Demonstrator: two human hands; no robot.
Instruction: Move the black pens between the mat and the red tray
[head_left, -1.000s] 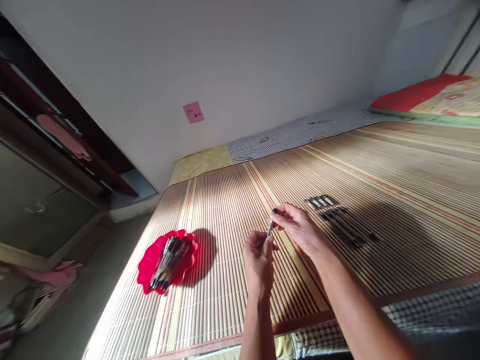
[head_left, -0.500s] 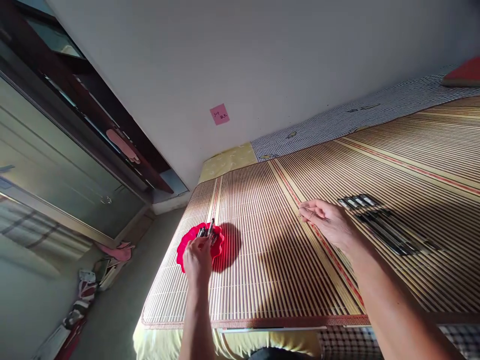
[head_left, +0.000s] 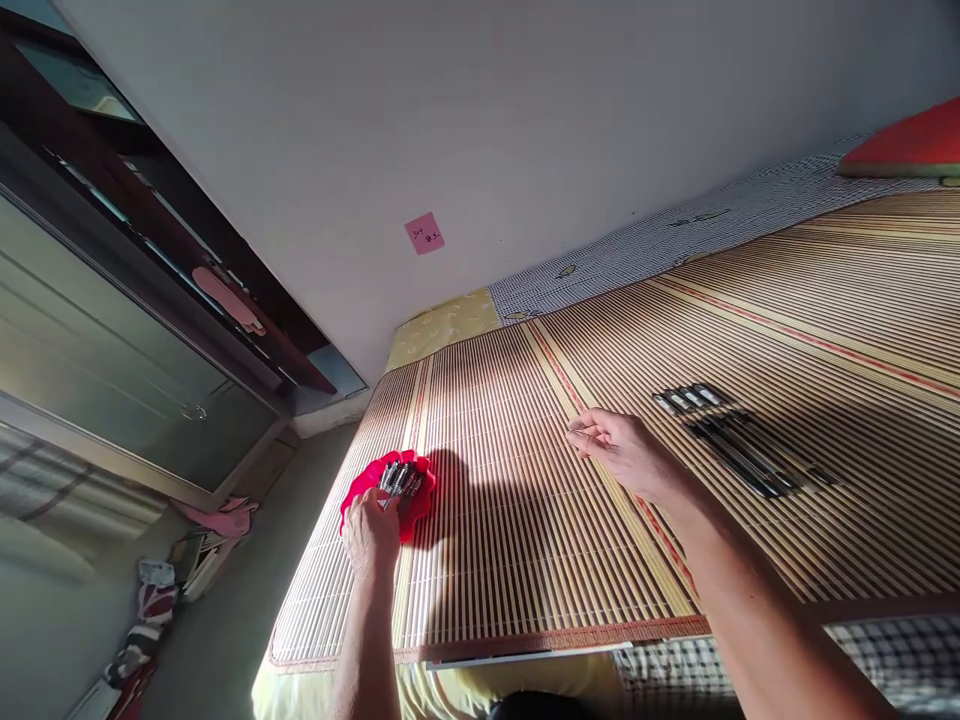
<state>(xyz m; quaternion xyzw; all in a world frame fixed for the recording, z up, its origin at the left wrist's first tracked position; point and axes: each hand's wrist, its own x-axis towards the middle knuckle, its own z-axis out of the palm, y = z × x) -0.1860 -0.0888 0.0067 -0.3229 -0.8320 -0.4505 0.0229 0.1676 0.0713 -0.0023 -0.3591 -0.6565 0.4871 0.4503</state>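
1. The pens (head_left: 400, 478) lie bunched in a red plate (head_left: 423, 500) at the lower left of the frame, their silvery parts catching the sun.
2. The left hand (head_left: 370, 530) rests on the near edge of that plate, with its fingers (head_left: 384, 502) reaching in among the pens. The back of the hand hides them, so I cannot tell whether they grip a pen or only touch it.
3. The right hand (head_left: 626, 455) hovers over the mat at the middle of the frame, well apart from the plate. Its fingers (head_left: 583, 436) are half-curled, the thumb tip close to the forefinger, and nothing shows between them.
4. Just to the right of that hand, a row of dark pens (head_left: 739, 458) lies side by side on the mat, with a short row of caps (head_left: 686, 397) at its upper end.
5. All of this sits on a striped bamboo mat (head_left: 525, 540) spread across a bed (head_left: 442, 320), half in sunlight and half in shadow.
6. A checked cloth (head_left: 660, 240) runs along the far edge of the mat, below the wall.
7. A pink note (head_left: 424, 233) is stuck to the wall, above the middle of the frame.
8. A red pillow (head_left: 907, 140) shows at the upper right.
9. A dark cupboard (head_left: 150, 260) fills the left side.
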